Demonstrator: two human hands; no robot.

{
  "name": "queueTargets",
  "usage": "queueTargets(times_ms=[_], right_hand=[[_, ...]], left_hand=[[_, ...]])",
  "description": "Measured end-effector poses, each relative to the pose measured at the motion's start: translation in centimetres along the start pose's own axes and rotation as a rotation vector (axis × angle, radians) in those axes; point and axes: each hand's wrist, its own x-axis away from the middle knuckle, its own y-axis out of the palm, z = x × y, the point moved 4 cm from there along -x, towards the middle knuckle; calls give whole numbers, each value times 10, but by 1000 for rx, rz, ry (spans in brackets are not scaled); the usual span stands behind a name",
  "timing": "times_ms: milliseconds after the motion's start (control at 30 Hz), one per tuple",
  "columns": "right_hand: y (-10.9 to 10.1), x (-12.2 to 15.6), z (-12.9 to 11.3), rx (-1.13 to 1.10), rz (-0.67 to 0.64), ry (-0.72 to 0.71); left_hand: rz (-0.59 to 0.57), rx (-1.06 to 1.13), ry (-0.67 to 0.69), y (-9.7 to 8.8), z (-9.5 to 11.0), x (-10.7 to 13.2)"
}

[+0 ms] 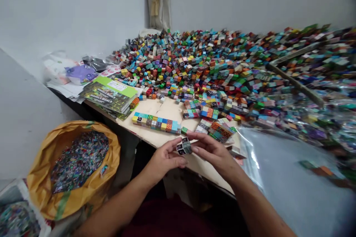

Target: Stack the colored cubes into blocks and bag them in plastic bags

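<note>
Between my two hands, over the front edge of the table, are two small printed cubes (184,147) side by side, one black and white, the other grey-green. My left hand (164,158) is closed on the black-and-white end with thumb and fingers. At the other end, the fingertips of my right hand (213,152) close on the grey-green side. Just beyond my hands, a long block of multicoloured cubes (156,123) lies on the pale board (169,109). Right of it sit smaller groups of joined cubes (209,112), and a brown-and-green one (221,130) lies behind my right hand.
A huge heap of coloured cubes (194,63) covers the table's back and right, with a metal angle bar (296,83) on it. Green booklets (108,94) lie left. Clear plastic (289,177) spreads at right. A yellow sack (112,152) stands on the floor.
</note>
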Motion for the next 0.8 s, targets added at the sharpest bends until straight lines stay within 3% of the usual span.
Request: queueTargets(times_ms=[100, 200, 433, 567, 700, 800], right_hand=[[4, 6, 4, 101, -26, -30], [4, 6, 7, 204, -30, -91], [9, -3, 16, 57, -72, -26], [4, -12, 12, 103, -37, -24], [-6, -35, 6, 415, 162, -109], [-4, -54, 6, 667, 224, -193]], left_hand=[[76, 27, 29, 3, 0, -6], [61, 9, 49, 1, 1, -8], [77, 105, 72, -4, 1, -8], [145, 112, 85, -12, -2, -9], [200, -255, 229, -21, 1, -8], [222, -625, 406, -21, 8, -5]])
